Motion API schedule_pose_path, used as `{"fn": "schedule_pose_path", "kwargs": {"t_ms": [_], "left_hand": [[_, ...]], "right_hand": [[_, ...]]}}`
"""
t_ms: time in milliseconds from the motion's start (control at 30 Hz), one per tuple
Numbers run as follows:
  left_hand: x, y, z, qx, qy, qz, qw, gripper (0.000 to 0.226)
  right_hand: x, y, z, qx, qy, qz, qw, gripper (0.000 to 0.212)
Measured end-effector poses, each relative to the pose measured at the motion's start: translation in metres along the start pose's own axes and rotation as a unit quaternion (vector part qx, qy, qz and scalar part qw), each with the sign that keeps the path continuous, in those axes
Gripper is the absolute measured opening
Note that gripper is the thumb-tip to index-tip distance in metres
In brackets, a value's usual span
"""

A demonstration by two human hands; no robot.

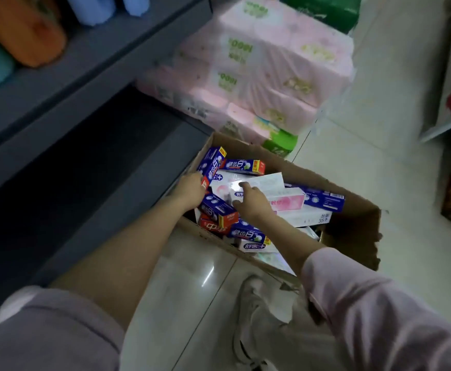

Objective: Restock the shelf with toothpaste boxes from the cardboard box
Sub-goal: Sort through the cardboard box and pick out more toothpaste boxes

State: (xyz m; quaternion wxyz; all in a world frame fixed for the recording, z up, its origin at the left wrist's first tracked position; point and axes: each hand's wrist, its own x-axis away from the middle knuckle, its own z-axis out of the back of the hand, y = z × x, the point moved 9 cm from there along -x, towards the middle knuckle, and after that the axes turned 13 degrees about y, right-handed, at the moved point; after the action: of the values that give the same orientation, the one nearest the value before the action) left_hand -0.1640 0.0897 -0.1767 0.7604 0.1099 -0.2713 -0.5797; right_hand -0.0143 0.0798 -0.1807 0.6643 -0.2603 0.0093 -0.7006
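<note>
Shop aisle, pale tiled floor. An open cardboard box holds jumbled toothpaste boxes. A white-pink toothpaste box runs from 9 to 3 o'clock under the right hand, fingers loosely spread on it. At 9 o'clock, the left hand seemingly grips a blue box. Dark shelf further toward 9 o'clock.

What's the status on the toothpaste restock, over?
Both hands in the carton. Left hand on a blue box, grip unclear; right hand open on a white box. Nothing in the way.
</note>
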Motion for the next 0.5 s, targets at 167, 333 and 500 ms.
{"fn": "schedule_pose_path", "kwargs": {"t_ms": [167,333,500], "left_hand": [[-0.031,-0.022,-0.052,-0.027,-0.035,0.021,0.999,0.036],[-0.045,-0.036,-0.072,-0.12,-0.018,0.055,0.991,0.047],[-0.043,-0.034,-0.079,-0.217,-0.019,0.019,0.976,0.068]], "right_hand": [[-0.035,0.003,-0.045,-0.041,-0.032,-0.016,0.999,0.059],[-0.048,0.001,-0.066,-0.017,-0.075,0.019,0.997,0.073],[-0.051,-0.008,-0.057,0.02,-0.064,0.049,0.997,0.041]]}}
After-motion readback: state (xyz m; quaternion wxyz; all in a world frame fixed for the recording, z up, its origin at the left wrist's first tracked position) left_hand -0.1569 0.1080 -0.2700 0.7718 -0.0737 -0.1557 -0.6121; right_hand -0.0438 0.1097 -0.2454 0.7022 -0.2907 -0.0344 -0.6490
